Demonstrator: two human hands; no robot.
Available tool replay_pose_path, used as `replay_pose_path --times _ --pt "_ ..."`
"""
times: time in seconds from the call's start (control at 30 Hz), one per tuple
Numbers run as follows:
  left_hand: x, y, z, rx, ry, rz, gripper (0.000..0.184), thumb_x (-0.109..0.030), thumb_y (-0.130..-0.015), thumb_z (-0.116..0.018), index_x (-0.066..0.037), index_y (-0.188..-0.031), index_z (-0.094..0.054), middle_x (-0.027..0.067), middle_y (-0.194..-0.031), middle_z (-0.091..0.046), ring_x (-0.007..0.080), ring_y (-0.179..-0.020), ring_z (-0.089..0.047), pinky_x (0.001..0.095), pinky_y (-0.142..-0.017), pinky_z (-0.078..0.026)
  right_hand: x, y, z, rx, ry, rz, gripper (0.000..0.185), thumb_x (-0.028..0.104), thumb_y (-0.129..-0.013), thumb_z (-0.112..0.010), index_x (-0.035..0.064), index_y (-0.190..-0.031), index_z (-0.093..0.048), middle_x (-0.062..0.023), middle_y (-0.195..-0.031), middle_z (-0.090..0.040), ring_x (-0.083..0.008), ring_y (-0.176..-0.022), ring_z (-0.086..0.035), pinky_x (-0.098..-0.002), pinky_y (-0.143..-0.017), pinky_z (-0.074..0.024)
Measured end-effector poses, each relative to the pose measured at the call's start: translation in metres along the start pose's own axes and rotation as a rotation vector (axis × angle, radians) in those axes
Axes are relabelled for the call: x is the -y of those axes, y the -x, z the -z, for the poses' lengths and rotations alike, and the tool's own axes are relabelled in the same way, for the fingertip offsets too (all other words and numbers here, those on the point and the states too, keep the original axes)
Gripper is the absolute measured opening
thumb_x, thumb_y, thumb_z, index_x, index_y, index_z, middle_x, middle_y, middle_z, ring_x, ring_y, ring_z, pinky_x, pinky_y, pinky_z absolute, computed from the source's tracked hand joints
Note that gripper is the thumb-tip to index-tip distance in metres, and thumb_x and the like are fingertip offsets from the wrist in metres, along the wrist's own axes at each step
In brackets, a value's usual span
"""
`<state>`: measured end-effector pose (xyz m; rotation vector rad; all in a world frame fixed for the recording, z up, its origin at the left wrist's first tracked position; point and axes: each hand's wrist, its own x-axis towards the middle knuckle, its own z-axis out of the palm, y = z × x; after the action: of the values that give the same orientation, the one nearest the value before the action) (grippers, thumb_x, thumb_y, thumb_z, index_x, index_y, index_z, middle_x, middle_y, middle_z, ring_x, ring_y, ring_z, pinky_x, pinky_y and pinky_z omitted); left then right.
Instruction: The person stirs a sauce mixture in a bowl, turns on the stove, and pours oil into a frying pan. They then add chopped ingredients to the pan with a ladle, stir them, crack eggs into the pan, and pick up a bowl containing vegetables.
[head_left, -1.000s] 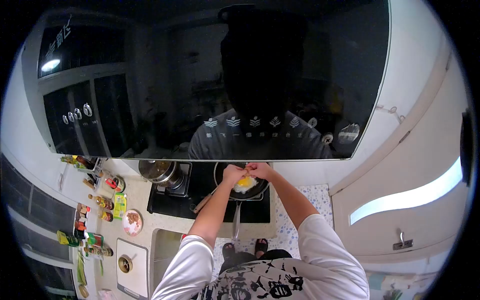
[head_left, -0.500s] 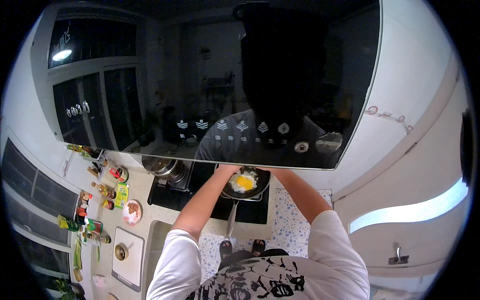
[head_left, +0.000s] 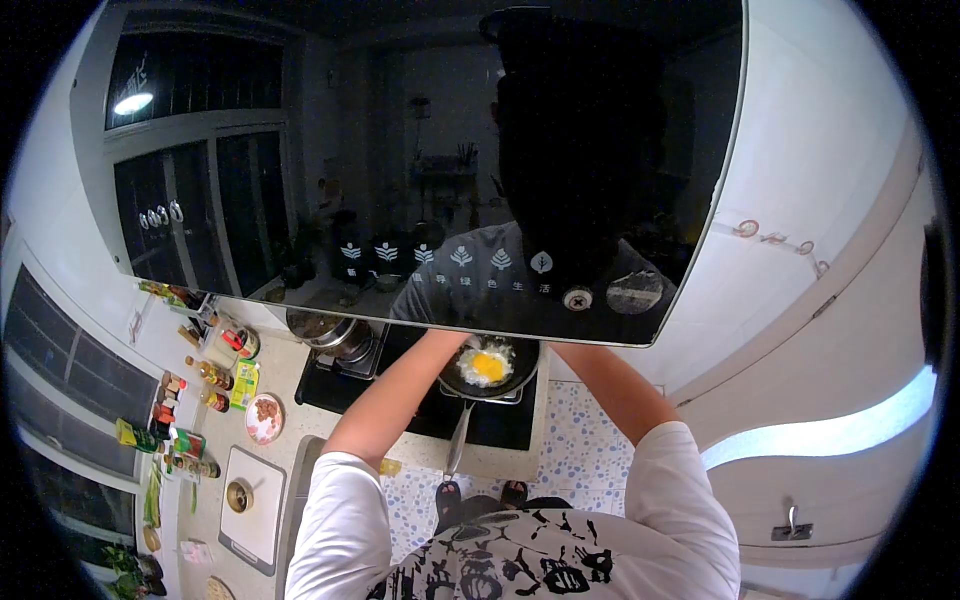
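Observation:
A black frying pan (head_left: 525,375) sits on the right burner of the black gas stove (head_left: 490,432), its metal handle pointing toward me. In it lies an egg (head_left: 488,367) with a yellow yolk and whitened edges. Both forearms reach forward past the pan, one on each side. Beyond the pan's left side, my left hand (head_left: 452,338) goes under the lower edge of the range hood (head_left: 480,290). My right hand (head_left: 564,349) passes under that edge to the right of the pan. The fingers of both hands are hidden, so anything they hold cannot be seen.
A metal pot (head_left: 340,338) stands on the left burner. On the counter at left are a plate of chopped meat (head_left: 264,419), several bottles and packets, and a white cutting board (head_left: 262,545) with a small metal bowl (head_left: 239,495). The hood overhangs the stove.
The view has shifted slightly. Both hands stay beyond the pan, with the right one further under the hood edge and away from the pan. The pan and egg look much the same.

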<state>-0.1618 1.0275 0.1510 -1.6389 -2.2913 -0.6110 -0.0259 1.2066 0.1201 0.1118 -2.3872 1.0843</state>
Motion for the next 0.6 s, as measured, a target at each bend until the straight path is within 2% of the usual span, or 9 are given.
replay_pose_path --times 0.13,0.2,0.23,0.33,0.43,0.47,0.53,0.6 --pt "-0.001 0.026 -0.04 0.139 0.264 0.255 0.062 -0.037 -0.087 -0.067 -0.014 -0.143 -0.052 0.0166 -0.148 -0.048 0.0341 -0.136 -0.044 0.0429 -0.113 -0.036 -0.018 0.014 -0.039 -0.056 0.011 0.019 0.048 0.022 -0.086 -0.065 0.0068 -0.132 -0.06 -0.0205 -0.137 -0.058 -0.0384 -0.127 -0.053 -0.0455 -0.112 -0.038" --pt "-0.004 0.037 -0.046 0.229 0.277 0.338 0.064 -0.037 -0.088 -0.067 -0.015 -0.146 -0.051 0.0166 -0.153 -0.045 0.034 -0.141 -0.042 0.0424 -0.117 -0.033 -0.025 0.022 -0.047 -0.073 0.011 0.019 0.048 0.021 -0.087 -0.064 0.0067 -0.132 -0.06 -0.0206 -0.137 -0.058 -0.0387 -0.127 -0.053 -0.0456 -0.113 -0.038" --pt "-0.011 0.04 -0.035 0.346 -0.012 0.293 0.062 -0.035 -0.088 -0.067 -0.015 -0.145 -0.052 0.0169 -0.151 -0.047 0.0347 -0.139 -0.045 0.0431 -0.115 -0.037 -0.027 0.026 -0.047 -0.078 0.009 0.018 0.048 0.021 -0.087 -0.064 0.0067 -0.132 -0.06 -0.0207 -0.137 -0.058 -0.0389 -0.127 -0.053 -0.0457 -0.113 -0.0379" --pt "-0.018 0.051 -0.02 0.24 0.02 0.276 0.055 -0.029 -0.085 -0.068 -0.015 -0.136 -0.058 0.0183 -0.138 -0.058 0.0383 -0.123 -0.058 0.0469 -0.104 -0.047 -0.034 0.029 -0.046 -0.081 0.005 0.012 0.047 0.02 -0.088 -0.063 0.0067 -0.133 -0.06 -0.0209 -0.138 -0.057 -0.0393 -0.128 -0.053 -0.0459 -0.113 -0.0378" --pt "-0.023 0.05 -0.004 0.14 -0.031 0.213 0.047 -0.026 -0.082 -0.07 -0.014 -0.127 -0.064 0.0187 -0.122 -0.066 0.0406 -0.105 -0.064 0.0494 -0.093 -0.052 -0.037 0.028 -0.046 -0.051 0.033 0.01 0.047 0.019 -0.088 -0.061 0.0067 -0.133 -0.059 -0.0211 -0.138 -0.057 -0.0398 -0.128 -0.052 -0.046 -0.113 -0.0377" --pt "-0.03 0.052 0.005 0.017 -0.085 0.165 0.038 -0.026 -0.081 -0.07 -0.014 -0.118 -0.068 0.0174 -0.11 -0.07 0.038 -0.101 -0.066 0.0479 -0.09 -0.052 -0.038 0.027 -0.047 -0.03 0.066 0.015 0.045 0.018 -0.088 -0.061 0.0063 -0.132 -0.06 -0.0215 -0.137 -0.058 -0.0396 -0.127 -0.053 -0.0458 -0.112 -0.0385" --pt "-0.025 0.055 0.003 0.14 -0.082 0.187 0.032 -0.025 -0.08 -0.071 -0.015 -0.11 -0.071 0.015 -0.104 -0.071 0.0351 -0.098 -0.067 0.0464 -0.088 -0.053 -0.038 0.027 -0.047 0.014 0.157 0.025 0.042 0.017 -0.088 -0.06 0.0059 -0.129 -0.061 -0.0226 -0.134 -0.059 -0.039 -0.125 -0.054 -0.0452 -0.11 -0.0403" --pt "-0.022 0.062 -0.001 0.139 -0.148 0.17 0.015 -0.024 -0.078 -0.071 -0.016 -0.091 -0.076 0.0107 -0.096 -0.073 0.0313 -0.092 -0.07 0.0434 -0.08 -0.055 -0.036 0.027 -0.047 0.065 0.23 -0.023 0.039 0.015 -0.088 -0.061 0.0058 -0.126 -0.061 -0.0231 -0.13 -0.06 -0.0377 -0.12 -0.058 -0.0435 -0.104 -0.0436"
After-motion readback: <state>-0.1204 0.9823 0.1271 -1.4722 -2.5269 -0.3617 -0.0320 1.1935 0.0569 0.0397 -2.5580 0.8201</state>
